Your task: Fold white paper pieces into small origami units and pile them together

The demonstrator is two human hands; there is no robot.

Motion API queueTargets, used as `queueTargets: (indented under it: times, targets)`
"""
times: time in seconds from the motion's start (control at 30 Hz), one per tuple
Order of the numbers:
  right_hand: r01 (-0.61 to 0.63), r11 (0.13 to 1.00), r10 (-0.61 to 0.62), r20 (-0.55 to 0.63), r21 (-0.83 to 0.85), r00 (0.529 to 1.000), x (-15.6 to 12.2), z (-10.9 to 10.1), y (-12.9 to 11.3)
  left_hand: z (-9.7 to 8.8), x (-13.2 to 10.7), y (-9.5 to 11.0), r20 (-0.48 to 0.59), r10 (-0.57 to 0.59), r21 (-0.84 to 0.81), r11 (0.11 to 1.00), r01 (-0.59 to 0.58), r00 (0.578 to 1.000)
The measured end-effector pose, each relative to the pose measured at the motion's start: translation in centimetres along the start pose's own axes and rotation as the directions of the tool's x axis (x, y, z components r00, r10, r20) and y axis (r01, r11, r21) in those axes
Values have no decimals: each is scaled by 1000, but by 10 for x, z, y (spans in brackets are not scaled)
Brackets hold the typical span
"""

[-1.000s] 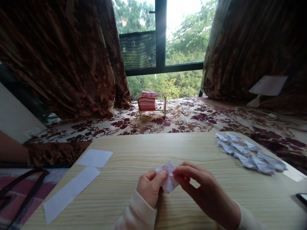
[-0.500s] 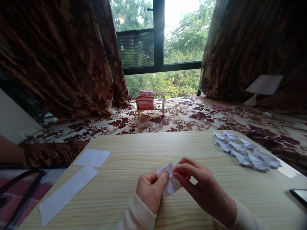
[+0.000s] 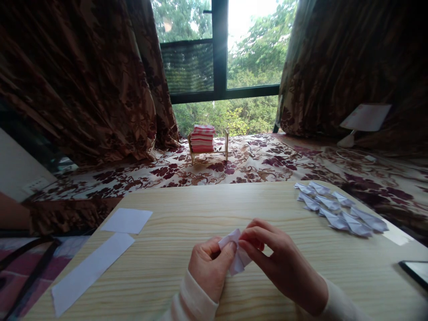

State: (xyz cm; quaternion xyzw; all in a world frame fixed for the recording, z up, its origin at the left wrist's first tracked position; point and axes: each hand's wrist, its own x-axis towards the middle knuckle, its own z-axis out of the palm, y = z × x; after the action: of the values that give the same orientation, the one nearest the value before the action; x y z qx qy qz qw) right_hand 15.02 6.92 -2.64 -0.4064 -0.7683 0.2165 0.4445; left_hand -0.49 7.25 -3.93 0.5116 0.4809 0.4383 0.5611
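Note:
A small folded piece of white paper (image 3: pixel 236 264) is held up over the table between both hands. My left hand (image 3: pixel 211 263) grips its left side, thumb pressed on top and fingers behind. My right hand (image 3: pixel 272 254) pinches the upper right edge between thumb and fingertips; the fingers cover part of the creases. To the left lie a white paper rectangle (image 3: pixel 127 220) and a long white paper strip (image 3: pixel 92 273), both flat. At the far right, several folded white paper pieces (image 3: pixel 341 209) are grouped in rows.
The pale wooden table (image 3: pixel 187 209) has a dark-edged device (image 3: pixel 416 273) at its right edge. Behind it, a floral-covered ledge (image 3: pixel 261 162) carries a small rack (image 3: pixel 226 145) with folded red-and-white cloths (image 3: pixel 202 139) and a lamp (image 3: pixel 364 118). Patterned curtains (image 3: pixel 83 89) flank the window.
The folded paper looks narrower, its right part turned inward under my right fingers. Both hands stay nearly in place. The whole view has shifted slightly.

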Motion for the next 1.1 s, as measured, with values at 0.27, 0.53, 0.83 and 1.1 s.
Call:
queueTargets:
  times: [0.27,0.53,0.83,1.1]
  targets:
    - [-40,999,41,3,-28,999,0,0,0,4,-3,4,-32,82,68,994,-80,996]
    - [-84,996,83,24,17,996,-1,0,1,6,-5,6,-56,72,25,997,-71,996]
    - [-303,947,293,93,109,951,6,-9,-2,-1,1,-3,-8,-150,-222,964,145,989]
    - [-437,872,385,242,218,890,5,-5,-3,-4,8,-22,60,-161,-263,950,171,985]
